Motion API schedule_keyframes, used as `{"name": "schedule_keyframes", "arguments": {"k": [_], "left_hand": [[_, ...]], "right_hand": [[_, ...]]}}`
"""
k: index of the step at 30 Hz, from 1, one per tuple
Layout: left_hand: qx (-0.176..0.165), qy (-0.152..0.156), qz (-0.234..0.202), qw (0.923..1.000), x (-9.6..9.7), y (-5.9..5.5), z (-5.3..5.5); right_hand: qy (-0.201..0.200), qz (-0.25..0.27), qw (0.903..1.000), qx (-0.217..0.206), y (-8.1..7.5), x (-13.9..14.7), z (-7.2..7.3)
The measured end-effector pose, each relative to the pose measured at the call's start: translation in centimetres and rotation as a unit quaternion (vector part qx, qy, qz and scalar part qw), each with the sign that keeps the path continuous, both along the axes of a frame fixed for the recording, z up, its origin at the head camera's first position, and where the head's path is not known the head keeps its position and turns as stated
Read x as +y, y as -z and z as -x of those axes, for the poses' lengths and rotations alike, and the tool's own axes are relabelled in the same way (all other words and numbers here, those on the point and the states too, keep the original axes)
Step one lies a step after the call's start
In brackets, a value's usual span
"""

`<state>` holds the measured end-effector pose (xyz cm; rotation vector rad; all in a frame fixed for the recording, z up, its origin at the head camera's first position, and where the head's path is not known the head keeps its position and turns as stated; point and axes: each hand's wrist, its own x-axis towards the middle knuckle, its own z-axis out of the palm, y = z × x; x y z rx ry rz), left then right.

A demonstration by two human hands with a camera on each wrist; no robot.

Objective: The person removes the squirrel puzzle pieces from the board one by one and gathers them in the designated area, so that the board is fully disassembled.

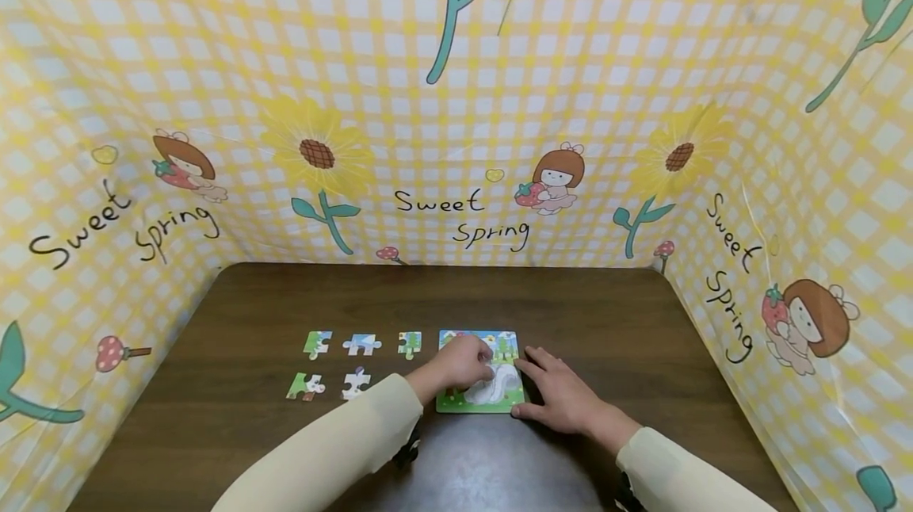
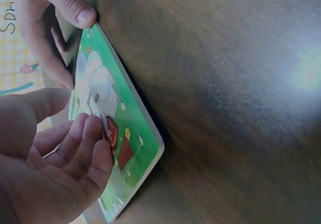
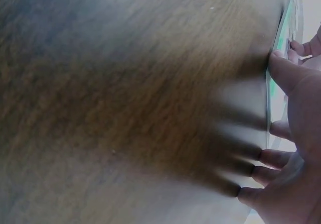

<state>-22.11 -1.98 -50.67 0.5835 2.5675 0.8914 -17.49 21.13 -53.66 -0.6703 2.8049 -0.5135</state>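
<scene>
A square puzzle board [image 1: 452,402] with a green border and a pale grey-white shape in its picture lies flat on the table. My left hand [image 1: 462,361] is over the board's left and middle part, its fingertips bent together. In the left wrist view, the thumb and fingers of this hand pinch a thin puzzle piece [image 2: 104,123] against the board; most of the piece is hidden. My right hand [image 1: 563,393] lies at the board's right side with fingers spread. Its thumb and index finger touch the board's edge, and the other fingertips rest on the table.
Several loose jigsaw pieces lie left of the board, among them a blue one [image 1: 362,345], a green one [image 1: 410,345] and a white one [image 1: 356,383]. The brown table [image 1: 235,338] is enclosed by yellow checked cloth [image 1: 456,124] at the back and sides.
</scene>
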Motion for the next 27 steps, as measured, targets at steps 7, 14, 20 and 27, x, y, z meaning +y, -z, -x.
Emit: {"name": "schedule_keyframes", "arguments": {"k": [7,14,20,27], "left_hand": [[-0.027,-0.015,0.006,0.9995,0.39,0.06,0.11],[-0.024,-0.024,-0.003,0.9994,0.49,-0.12,0.33],[-0.028,-0.024,-0.017,0.9992,0.56,0.01,0.53],[-0.012,-0.062,-0.039,0.9972,0.61,0.09,0.62]], "right_hand": [[0.002,0.005,1.0,-0.001,-0.32,-0.16,0.1],[0.006,-0.001,1.0,0.0,-0.45,-0.23,0.19],[0.006,-0.005,1.0,-0.001,-0.58,-0.31,0.22],[0.009,-0.005,0.9999,-0.007,-0.68,-0.38,0.22]]}}
